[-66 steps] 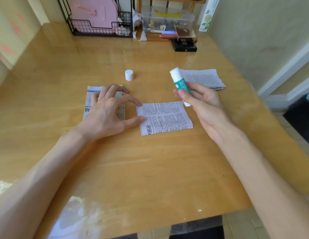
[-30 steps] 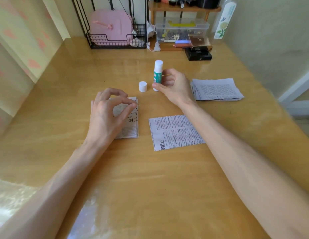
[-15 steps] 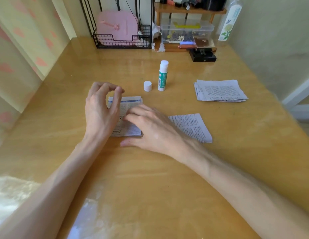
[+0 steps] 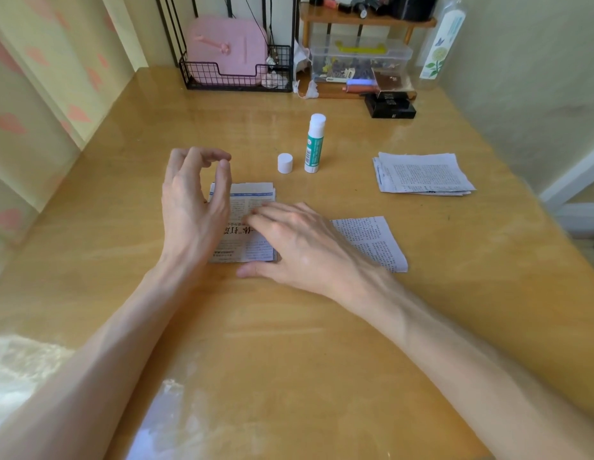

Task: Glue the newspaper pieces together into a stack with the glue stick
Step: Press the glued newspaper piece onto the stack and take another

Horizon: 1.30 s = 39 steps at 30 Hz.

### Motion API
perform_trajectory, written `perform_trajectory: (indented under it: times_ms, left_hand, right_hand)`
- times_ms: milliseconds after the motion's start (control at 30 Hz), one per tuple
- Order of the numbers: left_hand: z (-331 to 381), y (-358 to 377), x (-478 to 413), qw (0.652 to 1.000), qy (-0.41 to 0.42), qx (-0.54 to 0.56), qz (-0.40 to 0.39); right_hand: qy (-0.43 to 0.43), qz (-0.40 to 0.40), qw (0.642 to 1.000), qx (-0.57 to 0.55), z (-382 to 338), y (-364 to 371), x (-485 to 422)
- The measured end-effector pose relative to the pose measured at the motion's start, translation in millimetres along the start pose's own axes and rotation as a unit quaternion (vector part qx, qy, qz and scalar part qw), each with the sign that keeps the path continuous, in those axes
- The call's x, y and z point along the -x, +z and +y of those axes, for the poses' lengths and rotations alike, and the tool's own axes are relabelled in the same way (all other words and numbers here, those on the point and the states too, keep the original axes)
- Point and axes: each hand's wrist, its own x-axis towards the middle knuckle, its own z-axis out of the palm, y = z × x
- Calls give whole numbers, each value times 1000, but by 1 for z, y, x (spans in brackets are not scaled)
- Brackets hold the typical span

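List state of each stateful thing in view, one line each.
left hand, fingers loosely curled, holding nothing
right hand, fingers straight, resting on glued stack
glued stack, flat, partly covered by both hands
single piece, flat, left part hidden by right hand
loose pile, flat, untouched
glue stick, upright, uncapped
cap, off, standing just left of glue stick, apart

Two slender arms, the left forearm (image 4: 123,333) and the right forearm (image 4: 455,353), are bare from the view's lower edge to the wrists. The left hand (image 4: 192,207) and right hand (image 4: 298,247) are bare too — tendons ridge the right one's back.
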Motion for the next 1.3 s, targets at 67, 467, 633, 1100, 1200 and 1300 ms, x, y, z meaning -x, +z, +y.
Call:
perform_trajectory:
  times_ms: [67, 467, 633, 1100, 1200, 1300]
  left_hand:
    - [0, 0, 0, 1000, -1, 3, -3]
    - [0, 1, 1, 1000, -3, 6, -7]
    - [2, 1, 1, 1000, -5, 8, -10]
    - [15, -7, 2, 997, -7, 82, 9]
    - [27, -11, 4, 987, 26, 156, 3]
    - [35, -10, 8, 981, 36, 187, -39]
  right_hand:
    - [0, -18, 1000, 7, 2, -2, 0]
    - [-117, 28, 988, 101, -14, -2, 5]
    - [-103, 100, 986, 84, -16, -5, 3]
    - [-26, 272, 962, -27, -4, -17, 11]
    - [24, 379, 920, -94, 13, -32, 16]
    - [129, 403, 875, -236, 30, -49, 28]
